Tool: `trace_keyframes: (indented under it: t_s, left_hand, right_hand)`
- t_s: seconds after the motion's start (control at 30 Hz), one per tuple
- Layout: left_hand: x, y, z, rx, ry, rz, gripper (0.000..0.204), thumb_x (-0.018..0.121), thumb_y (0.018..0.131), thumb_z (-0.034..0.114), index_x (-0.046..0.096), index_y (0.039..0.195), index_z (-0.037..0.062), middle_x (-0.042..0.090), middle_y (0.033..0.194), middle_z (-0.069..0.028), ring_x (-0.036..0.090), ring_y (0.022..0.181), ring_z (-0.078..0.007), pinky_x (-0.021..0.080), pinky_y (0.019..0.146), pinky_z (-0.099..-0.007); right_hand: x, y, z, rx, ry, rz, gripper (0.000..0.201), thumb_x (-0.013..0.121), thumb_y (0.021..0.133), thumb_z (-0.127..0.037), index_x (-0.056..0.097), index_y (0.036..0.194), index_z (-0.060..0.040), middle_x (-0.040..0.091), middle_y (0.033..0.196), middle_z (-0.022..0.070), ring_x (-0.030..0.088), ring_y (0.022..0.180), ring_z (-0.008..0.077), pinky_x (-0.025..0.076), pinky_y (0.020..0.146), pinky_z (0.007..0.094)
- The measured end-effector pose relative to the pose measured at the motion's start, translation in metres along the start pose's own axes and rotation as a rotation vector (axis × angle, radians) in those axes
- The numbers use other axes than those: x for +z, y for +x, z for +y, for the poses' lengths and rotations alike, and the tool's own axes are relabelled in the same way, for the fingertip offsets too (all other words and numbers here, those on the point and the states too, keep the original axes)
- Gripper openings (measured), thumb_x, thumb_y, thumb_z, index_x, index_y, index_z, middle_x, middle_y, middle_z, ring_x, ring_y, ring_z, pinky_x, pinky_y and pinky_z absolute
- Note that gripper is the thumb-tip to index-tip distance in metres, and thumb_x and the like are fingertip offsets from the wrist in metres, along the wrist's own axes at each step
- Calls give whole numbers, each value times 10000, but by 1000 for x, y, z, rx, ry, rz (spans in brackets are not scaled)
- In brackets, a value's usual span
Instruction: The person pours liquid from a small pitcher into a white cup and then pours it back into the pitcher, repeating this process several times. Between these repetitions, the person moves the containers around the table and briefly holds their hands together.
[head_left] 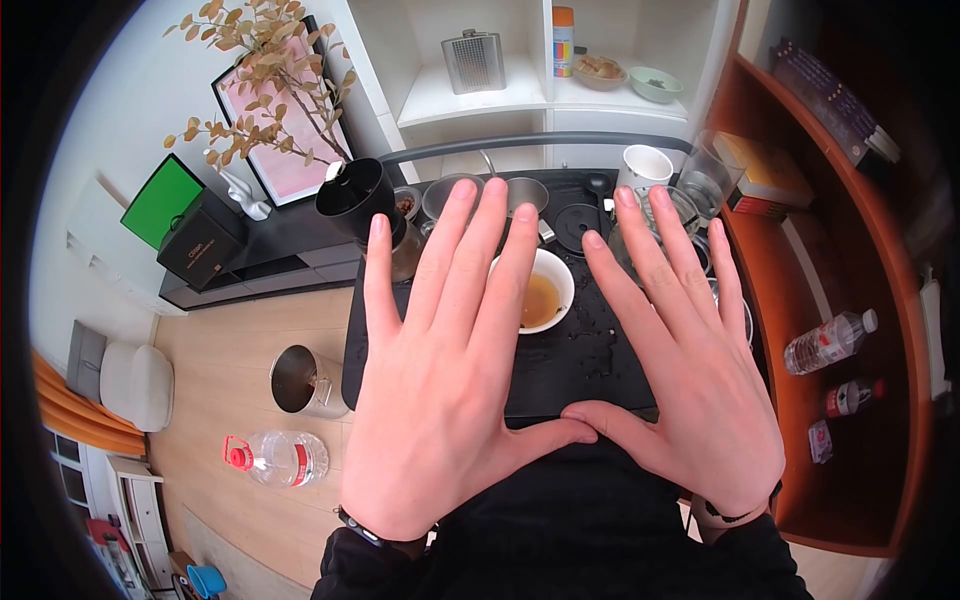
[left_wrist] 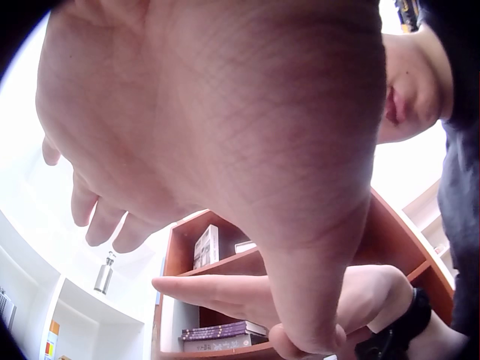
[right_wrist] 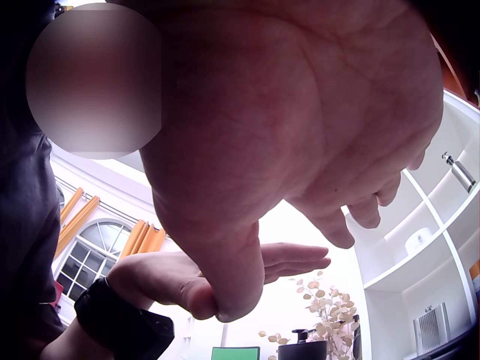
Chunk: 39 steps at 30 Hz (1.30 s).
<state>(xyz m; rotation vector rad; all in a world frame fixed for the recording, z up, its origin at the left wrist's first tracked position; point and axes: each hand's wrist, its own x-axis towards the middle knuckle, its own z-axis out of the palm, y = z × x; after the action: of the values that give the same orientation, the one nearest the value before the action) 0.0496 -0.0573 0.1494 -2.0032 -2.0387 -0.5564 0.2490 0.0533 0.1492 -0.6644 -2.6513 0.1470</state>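
Both hands are raised over the black tray table, backs toward the head camera, fingers spread and straight. My left hand (head_left: 440,370) and my right hand (head_left: 690,380) meet at the thumb tips and hold nothing. Between and beyond them, a white bowl (head_left: 565,290) of brownish liquid stands on the black tray (head_left: 560,375), partly hidden by the left fingers. Small dark bits and wet spots lie beside it. In the left wrist view the left palm (left_wrist: 210,112) fills the frame, with the right hand (left_wrist: 232,296) behind; the right wrist view shows the right palm (right_wrist: 300,112).
Behind the hands stand a black-topped grinder-like container (head_left: 355,200), a white cup (head_left: 645,165), a clear glass pitcher (head_left: 712,170) and a round black lid (head_left: 575,225). A metal canister (head_left: 297,380) and a large water bottle (head_left: 285,458) are on the floor at left. Wooden shelves (head_left: 870,300) border the right.
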Motion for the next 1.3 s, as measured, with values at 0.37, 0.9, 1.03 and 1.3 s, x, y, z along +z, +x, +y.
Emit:
trace_keyframes:
  t_s: [0.37,0.9,1.03,1.3]
  left_hand:
    - [24,5,1,142,-203,-30,1427,1044,664,563,392,1777,-49,402,1843,-274,345,1744,-479,270,1411,-654]
    - [120,0,8,311,27,212,1298,785,898,784,364,1739,-112,295,1863,-369,291,1738,-572,191,1406,-735]
    - [123,3,-2,315,387,112,1166,754,979,697,371,1750,-89,269,1876,-356,254,1749,-576,173,1409,-743]
    - [129,4,-11,330,-28,246,1104,834,938,525,379,1780,-27,240,1883,-346,208,1762,-562,165,1409,-754]
  right_hand:
    - [13,4,13,-61,88,38,720,808,992,-141,592,1663,6,461,1822,255,374,1742,429,285,1417,615]
    - [79,14,12,128,1178,85,349,774,1085,-178,787,1349,50,864,1110,176,846,1005,259,657,886,367]
    - [90,21,23,192,1113,-65,330,778,1097,-167,802,1337,59,880,1130,136,825,998,185,652,864,351]
    - [87,24,21,101,1006,-31,339,789,1094,-223,804,1297,48,855,1062,197,835,937,293,644,818,390]
